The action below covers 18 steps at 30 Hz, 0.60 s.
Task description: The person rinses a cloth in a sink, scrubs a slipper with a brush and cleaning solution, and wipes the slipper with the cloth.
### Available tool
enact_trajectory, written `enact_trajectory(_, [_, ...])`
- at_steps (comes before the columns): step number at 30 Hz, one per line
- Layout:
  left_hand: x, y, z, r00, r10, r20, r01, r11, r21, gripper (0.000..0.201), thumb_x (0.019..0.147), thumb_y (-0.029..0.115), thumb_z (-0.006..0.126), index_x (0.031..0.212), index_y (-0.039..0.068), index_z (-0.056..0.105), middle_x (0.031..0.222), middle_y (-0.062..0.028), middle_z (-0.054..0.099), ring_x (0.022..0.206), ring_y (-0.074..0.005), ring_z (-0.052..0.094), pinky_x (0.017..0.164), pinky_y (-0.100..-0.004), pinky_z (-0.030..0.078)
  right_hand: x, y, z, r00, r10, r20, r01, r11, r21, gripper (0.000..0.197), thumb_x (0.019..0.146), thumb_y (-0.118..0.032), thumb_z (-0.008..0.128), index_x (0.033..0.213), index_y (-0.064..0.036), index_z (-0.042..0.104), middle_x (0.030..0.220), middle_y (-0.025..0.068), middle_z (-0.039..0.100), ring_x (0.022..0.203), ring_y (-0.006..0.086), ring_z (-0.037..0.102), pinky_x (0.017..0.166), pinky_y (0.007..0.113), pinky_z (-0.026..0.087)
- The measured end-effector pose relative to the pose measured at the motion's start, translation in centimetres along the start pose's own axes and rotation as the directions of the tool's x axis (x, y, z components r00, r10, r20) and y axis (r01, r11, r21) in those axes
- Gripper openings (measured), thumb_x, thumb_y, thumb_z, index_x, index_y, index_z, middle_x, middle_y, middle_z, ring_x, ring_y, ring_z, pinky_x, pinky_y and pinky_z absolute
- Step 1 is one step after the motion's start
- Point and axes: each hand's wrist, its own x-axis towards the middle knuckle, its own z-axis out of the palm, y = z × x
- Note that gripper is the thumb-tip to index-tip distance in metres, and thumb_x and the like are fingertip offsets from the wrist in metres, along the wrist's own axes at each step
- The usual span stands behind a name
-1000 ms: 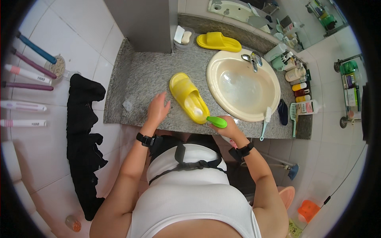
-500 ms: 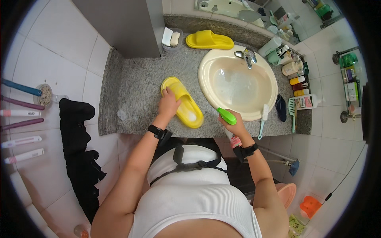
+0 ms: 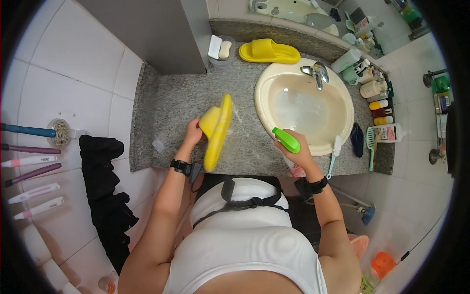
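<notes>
My left hand [image 3: 193,131] grips a yellow slipper [image 3: 223,125] by its strap and holds it tipped up on edge over the grey counter, its side facing right. In my right hand [image 3: 299,151] is a spray bottle with a green head [image 3: 286,140]; part of its pink and white body shows below the fist. That hand is beside the sink's front left rim. Behind the basin, a second yellow slipper [image 3: 269,51] lies flat. White wet streaks mark the counter beside the held slipper.
A cream sink [image 3: 262,110] with cloudy water and a chrome faucet [image 3: 318,73] is set into the granite counter [image 3: 171,108]. A white-bristled brush [image 3: 335,149] leans at its front right rim. Bottles line the right wall; soap bars [image 3: 224,49] sit at the back left.
My left hand has lifted the slipper and turned it from lying flat onto its edge. My right hand still holds the spray bottle by the sink. The whole view has shifted slightly.
</notes>
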Motion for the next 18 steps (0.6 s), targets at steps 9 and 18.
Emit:
enact_trajectory(9, [-7.8,-0.1,-3.2,1.0,-0.007,0.022,0.004,0.994,0.105,0.038,0.094,0.032,0.057,0.114,0.0,0.061,0.108,-0.0184,0.067,0.095,-0.0346,0.065,0.08,-0.0399,0.05,1.9,-2.6,2.0,0.986,-0.058,0.158,0.059,0.998,-0.004,0.027,0.077,-0.02,0.075,0.098,-0.0062,0.068,0.082,0.0178,0.067,0.075,0.0383,0.063,0.066,0.039,0.051])
enact_trajectory(18, [-8.7,0.9,-1.7,0.989,0.078,0.127,-0.083,0.996,0.036,0.042,0.082,0.021,0.074,0.114,0.0,0.058,0.101,-0.0143,0.068,0.092,-0.0245,0.066,0.081,-0.0355,0.05,3.8,-3.2,6.4,0.968,-0.129,0.216,0.153,0.983,-0.1,0.023,0.079,-0.023,0.074,0.093,-0.0066,0.067,0.078,0.0168,0.065,0.07,0.0379,0.061,0.064,0.04,0.049])
